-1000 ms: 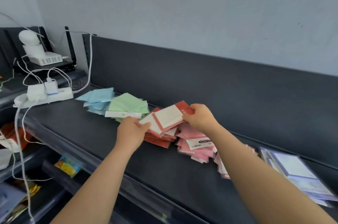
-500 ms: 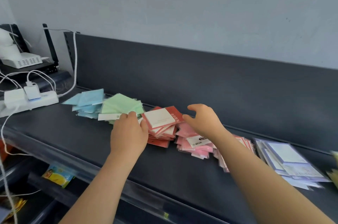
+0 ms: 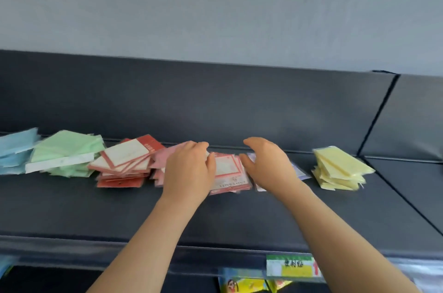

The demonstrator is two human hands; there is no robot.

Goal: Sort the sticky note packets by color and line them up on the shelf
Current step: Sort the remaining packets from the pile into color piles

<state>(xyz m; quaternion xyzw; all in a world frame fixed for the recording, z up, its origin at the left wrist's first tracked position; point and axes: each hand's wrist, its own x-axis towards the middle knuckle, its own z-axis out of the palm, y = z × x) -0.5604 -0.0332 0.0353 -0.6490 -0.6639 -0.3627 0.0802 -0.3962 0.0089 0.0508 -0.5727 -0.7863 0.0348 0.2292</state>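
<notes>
Pink packets lie between left hand and right hand.

A: Shelf top: dark, matt, smooth, looks like painted metal. Back panel has the same finish.
B: Noted. Wall: pale paint, matt, faintly uneven.
A: Yellow packets: paper in thin clear plastic with a slight sheen. Green packets and blue packets are too blurred to judge gloss.
B: Red packets: card-like red border, white matt centre.
A: Price label on the front edge: printed paper.
</notes>
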